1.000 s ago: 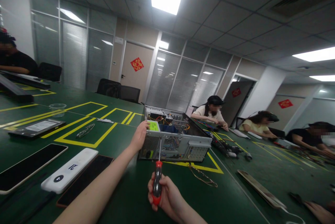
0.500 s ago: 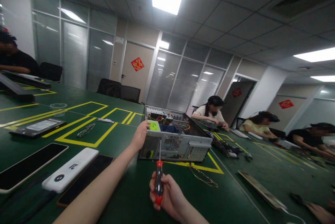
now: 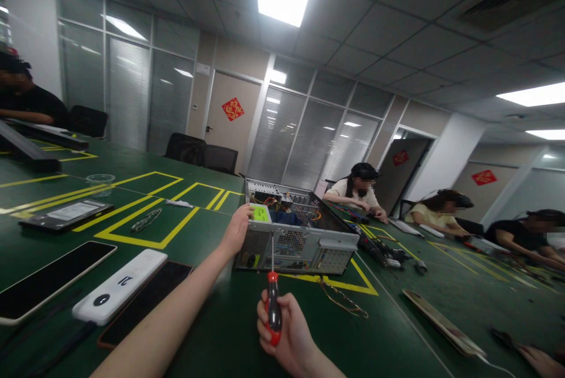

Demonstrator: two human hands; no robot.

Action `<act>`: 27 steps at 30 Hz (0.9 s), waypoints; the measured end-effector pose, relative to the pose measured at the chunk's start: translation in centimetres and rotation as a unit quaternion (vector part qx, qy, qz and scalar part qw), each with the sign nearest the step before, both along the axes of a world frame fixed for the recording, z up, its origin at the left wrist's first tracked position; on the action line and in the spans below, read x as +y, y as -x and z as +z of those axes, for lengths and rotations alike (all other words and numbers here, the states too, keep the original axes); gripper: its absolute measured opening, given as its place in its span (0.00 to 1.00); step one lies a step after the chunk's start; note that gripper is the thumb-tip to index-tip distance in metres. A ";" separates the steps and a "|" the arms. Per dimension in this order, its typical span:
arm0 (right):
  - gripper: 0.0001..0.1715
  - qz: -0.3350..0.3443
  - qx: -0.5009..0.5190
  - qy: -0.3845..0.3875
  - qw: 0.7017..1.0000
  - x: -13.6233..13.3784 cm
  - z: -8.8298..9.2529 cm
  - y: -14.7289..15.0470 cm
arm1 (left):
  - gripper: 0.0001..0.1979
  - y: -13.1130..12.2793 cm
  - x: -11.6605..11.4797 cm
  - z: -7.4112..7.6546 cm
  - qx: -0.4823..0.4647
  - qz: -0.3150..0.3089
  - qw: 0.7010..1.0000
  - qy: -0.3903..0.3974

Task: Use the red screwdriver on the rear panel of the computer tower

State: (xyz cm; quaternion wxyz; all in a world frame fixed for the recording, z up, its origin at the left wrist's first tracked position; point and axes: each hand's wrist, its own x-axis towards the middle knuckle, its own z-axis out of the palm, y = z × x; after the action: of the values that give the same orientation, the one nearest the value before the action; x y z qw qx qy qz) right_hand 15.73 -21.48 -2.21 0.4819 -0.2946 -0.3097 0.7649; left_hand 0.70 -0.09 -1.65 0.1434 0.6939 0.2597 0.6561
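Grey metal computer case (image 3: 304, 232), on green table (image 3: 220, 331), straight ahead: top open, green-labelled box (image 3: 261, 214) and wiring (image 3: 316, 216) still inside. Right hand (image 3: 289, 324): closed round red-and-black screwdriver (image 3: 274, 310), shaft pointed at near panel (image 3: 309, 253). Left hand (image 3: 237, 231): fingers at box corner, gripping or merely resting, hard to tell. Hard drive (image 3: 66, 214): outside the case, on table, well to left.

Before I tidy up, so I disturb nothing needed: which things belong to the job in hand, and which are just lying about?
In use:
screwdriver, in right hand
open computer case, left hand at its corner

Apparently lying about:
white device
clear cup
pale-edged phone
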 end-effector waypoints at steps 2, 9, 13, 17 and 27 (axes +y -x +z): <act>0.19 -0.006 0.000 0.000 1.000 0.0 0.1 0.0 | 0.22 0.0 0.0 0.0 -0.001 -0.001 1.000 0.001; 0.23 -0.033 -0.008 0.048 0.998 -0.4 0.3 0.2 | 0.23 0.1 0.0 0.0 0.003 -0.001 1.000 -0.007; 0.21 -0.097 -0.015 0.086 0.991 -0.9 0.9 0.5 | 0.24 0.1 -0.2 0.0 0.000 0.002 1.000 -0.009; 0.15 -0.178 -0.003 0.168 0.970 -1.2 1.9 0.9 | 0.24 0.1 -0.3 0.2 0.007 0.003 1.000 -0.006; 0.16 -0.125 0.060 0.183 0.973 -0.8 3.6 -0.2 | 0.22 0.1 -0.2 0.1 -0.001 0.001 1.000 -0.009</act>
State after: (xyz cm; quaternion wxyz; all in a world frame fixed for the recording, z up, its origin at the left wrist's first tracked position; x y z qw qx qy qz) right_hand 15.89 -22.29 1.44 0.5295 -0.3675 -0.0960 0.7585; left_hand 0.63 -0.27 -1.53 0.1370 0.6940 0.2546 0.6594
